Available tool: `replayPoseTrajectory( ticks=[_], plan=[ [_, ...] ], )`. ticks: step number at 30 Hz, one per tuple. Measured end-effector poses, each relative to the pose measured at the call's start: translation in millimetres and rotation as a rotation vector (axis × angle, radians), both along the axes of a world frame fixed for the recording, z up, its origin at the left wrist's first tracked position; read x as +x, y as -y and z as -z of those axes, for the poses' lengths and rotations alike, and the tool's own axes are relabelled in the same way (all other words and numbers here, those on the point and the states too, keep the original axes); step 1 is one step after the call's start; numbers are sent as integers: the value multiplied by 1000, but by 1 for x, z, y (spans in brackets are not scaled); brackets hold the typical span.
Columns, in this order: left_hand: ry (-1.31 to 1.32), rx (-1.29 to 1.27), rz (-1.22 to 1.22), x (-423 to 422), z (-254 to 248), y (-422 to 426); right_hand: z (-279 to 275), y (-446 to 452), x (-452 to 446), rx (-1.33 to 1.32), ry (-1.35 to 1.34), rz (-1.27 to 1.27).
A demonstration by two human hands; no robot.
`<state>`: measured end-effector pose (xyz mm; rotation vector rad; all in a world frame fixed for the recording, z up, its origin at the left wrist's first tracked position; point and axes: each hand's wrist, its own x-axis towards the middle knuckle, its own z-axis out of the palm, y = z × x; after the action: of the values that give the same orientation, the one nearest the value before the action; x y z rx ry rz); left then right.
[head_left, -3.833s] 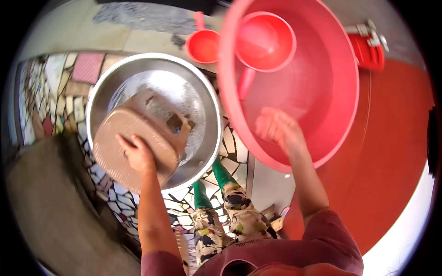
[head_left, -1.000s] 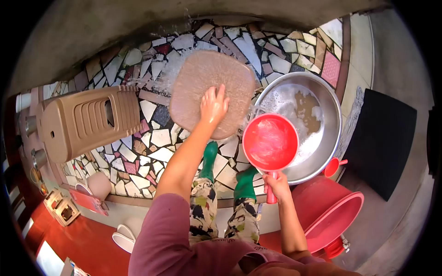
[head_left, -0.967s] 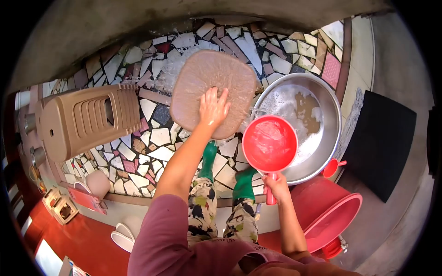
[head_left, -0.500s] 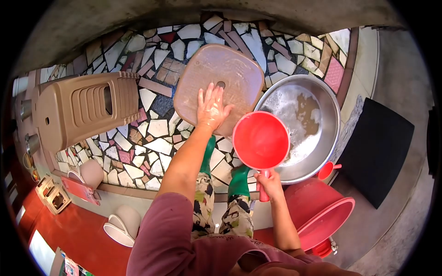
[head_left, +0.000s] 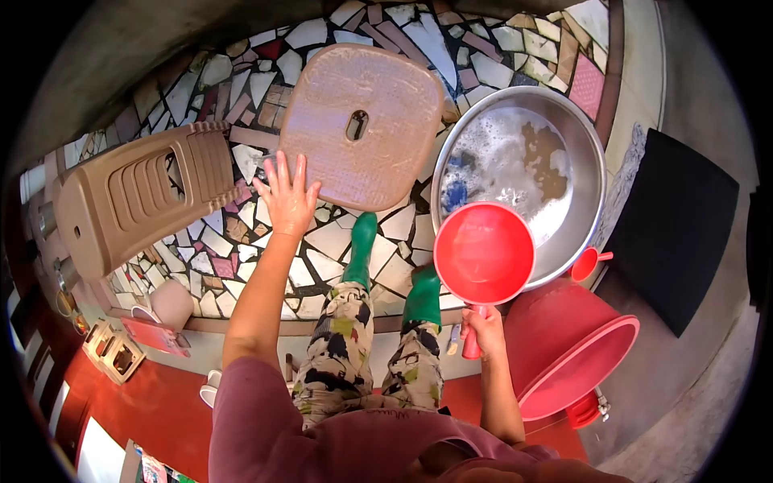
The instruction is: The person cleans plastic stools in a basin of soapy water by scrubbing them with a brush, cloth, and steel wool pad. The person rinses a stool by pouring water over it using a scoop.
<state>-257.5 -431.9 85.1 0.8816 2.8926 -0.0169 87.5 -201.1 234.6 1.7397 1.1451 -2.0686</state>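
Observation:
My left hand (head_left: 288, 197) is open with its fingers spread at the near left corner of a wet brown plastic stool (head_left: 338, 88). Whether the fingertips touch the stool or hover over it, I cannot tell. A slot pierces the middle of the seat. My right hand (head_left: 484, 330) is wrapped round the handle of a red water dipper (head_left: 483, 251). The dipper's bowl overlaps the near rim of a large metal basin (head_left: 594, 179) in view. Inside the basin are foamy, murky water and a blue thing (head_left: 456, 194) of unclear kind.
A stack of brown plastic stools (head_left: 137, 193) lies on its side at left. A tilted red tub (head_left: 564, 338) and a small red dipper (head_left: 588, 263) are at right, beside a black panel (head_left: 672, 233). Broken-tile flooring (head_left: 322, 274) surrounds my green boots (head_left: 362, 249).
My left hand has moved from the middle of the seat to its near left corner. The water film on the seat has thinned. A blue thing now shows in the basin.

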Motion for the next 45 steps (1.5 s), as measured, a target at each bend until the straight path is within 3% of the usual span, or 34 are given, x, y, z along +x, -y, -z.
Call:
replayPoseTrajectory(
  ticks=[1,3,5,7,10,12,13,15,16,18,20,23,27,33,35,37,39,42,45],
  plan=[
    [-12,34,36,-5,-4,-10,1,1,1,0,-16,12],
    [92,383,201,0,-9,-50,4,6,4,-5,-32,36],
    [280,388,142,14,-7,-106,9,8,6,-15,-71,99],
    [186,246,-21,18,-6,-156,5,11,1,-19,-64,120],
    [276,157,-273,-10,-25,-208,0,16,-1,-31,-44,128],
    [641,287,-625,-34,-29,-220,-4,20,2,-39,-30,126],
    [644,286,-624,-41,-20,-218,-5,21,2,-31,-25,128],
    [827,713,-638,-56,-5,-201,-7,22,-3,-21,-35,133],
    [817,714,-631,-58,0,-192,-8,23,-6,-19,-24,129],
    [667,967,-519,-60,5,-172,-8,26,-12,-8,1,124],
    [733,1082,-726,-68,-34,-143,-14,29,-16,5,-4,85],
    [699,1366,-843,-77,-51,-91,-20,30,-33,17,-24,-6],
    [544,1415,-869,-59,-67,-43,-44,39,-85,28,2,-143],
    [315,1273,-818,-29,4,22,-43,59,-143,103,-80,-404],
    [373,1238,-995,-18,15,39,-39,61,-157,115,-88,-389],
    [392,1327,-1005,-5,19,50,-25,60,-155,100,-81,-330],
    [615,1482,-1134,6,68,99,-21,54,-151,33,-105,-226],
    [778,1719,-1344,26,72,118,-20,41,-150,47,-44,-126],
    [817,1771,-1334,37,135,171,-16,24,-152,82,21,-82]
  ],
)
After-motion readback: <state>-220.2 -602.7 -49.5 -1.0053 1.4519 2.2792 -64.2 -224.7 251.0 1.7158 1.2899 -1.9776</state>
